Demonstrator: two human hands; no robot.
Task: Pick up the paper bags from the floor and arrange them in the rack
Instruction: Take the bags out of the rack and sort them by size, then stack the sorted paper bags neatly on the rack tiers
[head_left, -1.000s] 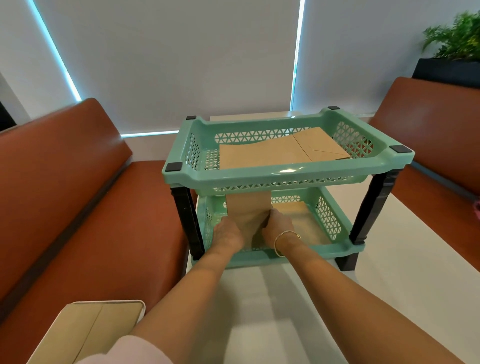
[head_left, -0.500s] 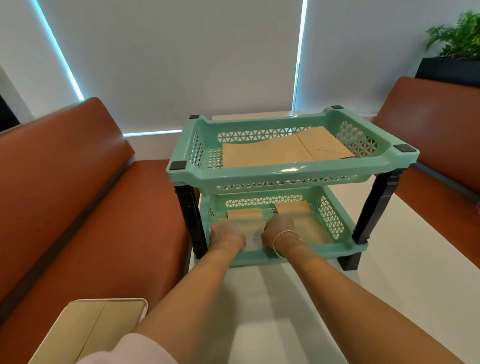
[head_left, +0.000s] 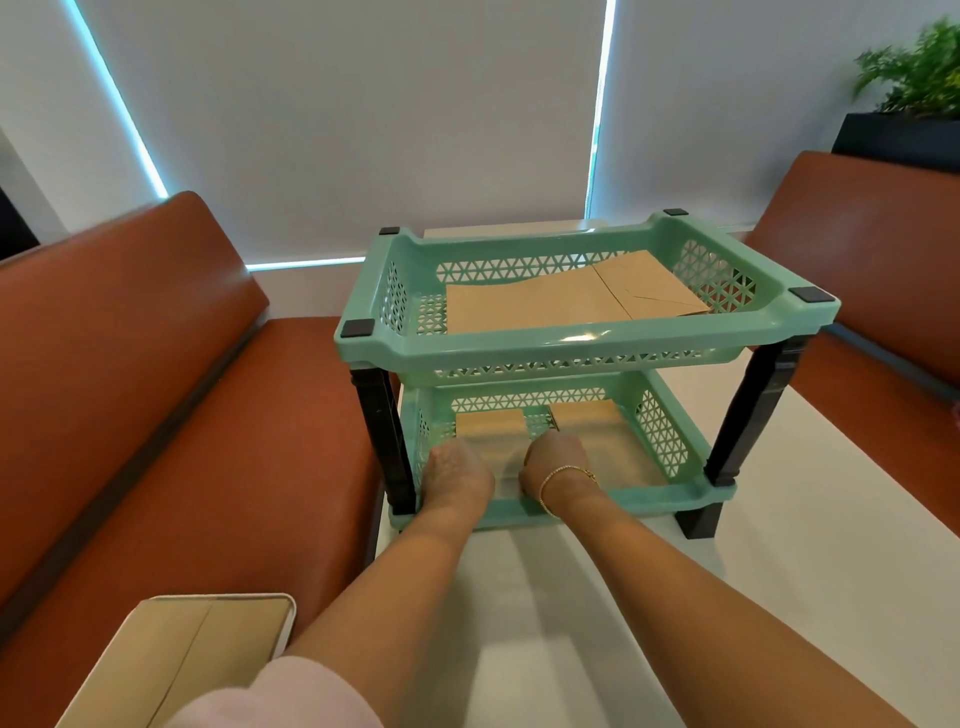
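A mint green two-tier rack (head_left: 571, 348) stands on a white table (head_left: 779, 597). Flat brown paper bags (head_left: 545, 304) lie in its top tier. In the lower tier one brown paper bag (head_left: 491, 426) lies flat on the left, and another bag (head_left: 587, 415) lies to its right. My left hand (head_left: 457, 475) and my right hand (head_left: 556, 462), with a thin bracelet at the wrist, reach into the lower tier. Both hold the near end of the left bag. Their fingertips are hidden behind the knuckles.
Brown padded benches stand on the left (head_left: 156, 415) and on the right (head_left: 872, 270) of the table. On the left bench, close to me, a white-rimmed tray (head_left: 288, 623) holds another brown bag. A plant in a dark planter (head_left: 914, 78) sits at the back right.
A second ago the bag stood upright between my hands at the front of the lower tier. It now lies flat inside that tier, with my hands further in.
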